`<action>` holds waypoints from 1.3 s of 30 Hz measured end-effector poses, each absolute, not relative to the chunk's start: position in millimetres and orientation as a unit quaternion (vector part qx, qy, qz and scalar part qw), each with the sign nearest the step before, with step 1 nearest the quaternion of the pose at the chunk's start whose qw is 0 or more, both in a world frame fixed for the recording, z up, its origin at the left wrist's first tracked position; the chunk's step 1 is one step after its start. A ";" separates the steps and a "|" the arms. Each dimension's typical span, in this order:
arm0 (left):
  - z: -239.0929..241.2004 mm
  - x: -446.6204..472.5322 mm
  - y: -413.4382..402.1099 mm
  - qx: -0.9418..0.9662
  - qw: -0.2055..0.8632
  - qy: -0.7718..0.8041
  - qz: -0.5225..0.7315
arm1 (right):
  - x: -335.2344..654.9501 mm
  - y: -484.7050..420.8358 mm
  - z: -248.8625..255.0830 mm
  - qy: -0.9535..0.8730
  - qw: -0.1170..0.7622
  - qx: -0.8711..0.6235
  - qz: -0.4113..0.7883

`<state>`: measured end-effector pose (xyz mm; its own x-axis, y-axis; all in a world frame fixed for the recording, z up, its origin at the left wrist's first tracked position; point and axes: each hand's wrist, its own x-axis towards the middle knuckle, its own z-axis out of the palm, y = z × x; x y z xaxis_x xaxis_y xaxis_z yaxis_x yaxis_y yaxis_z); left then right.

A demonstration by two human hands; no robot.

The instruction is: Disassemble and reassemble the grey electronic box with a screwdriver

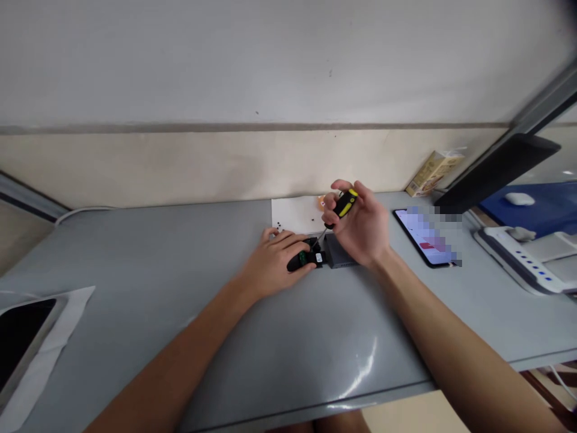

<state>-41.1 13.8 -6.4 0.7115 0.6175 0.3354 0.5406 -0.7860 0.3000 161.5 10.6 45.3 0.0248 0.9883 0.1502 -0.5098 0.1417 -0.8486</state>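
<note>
My right hand point(360, 225) is closed around a black and yellow screwdriver point(345, 204), whose thin shaft points down-left toward a small black part point(311, 257). That part lies on the grey table under the fingers of my left hand point(274, 261), which presses down on it and curls round it. A small dark grey box point(339, 252) sits right beside the black part, below my right hand. Behind both hands lies a white sheet of paper point(293, 213) with a few tiny dark screws point(279, 227) on it.
A phone point(426, 237) with a lit screen lies to the right. Beyond it are a small cardboard carton point(433, 172), a dark monitor point(500, 168) and a white device point(523, 258). A dark tablet in white wrapping point(27, 343) sits at the left edge. The wall runs close behind.
</note>
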 end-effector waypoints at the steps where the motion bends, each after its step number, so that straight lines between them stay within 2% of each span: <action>1: -6.4 -41.1 13.7 0.920 0.090 0.315 0.213 | 161.9 10.2 45.6 -0.390 0.648 -0.302 0.580; 14: -6.5 -40.7 13.1 0.914 0.093 0.334 0.212 | 151.4 11.1 41.9 -0.424 0.656 -0.339 0.524; 24: -7.0 -41.2 13.6 0.921 0.086 0.312 0.217 | 158.9 9.3 43.7 -0.398 0.655 -0.320 0.557; 31: -6.0 -40.9 13.6 0.921 0.090 0.314 0.211 | 153.6 12.8 38.1 -0.427 0.670 -0.356 0.493; 39: -5.7 -40.8 13.4 0.920 0.088 0.314 0.216 | 159.2 12.8 43.7 -0.400 0.662 -0.312 0.552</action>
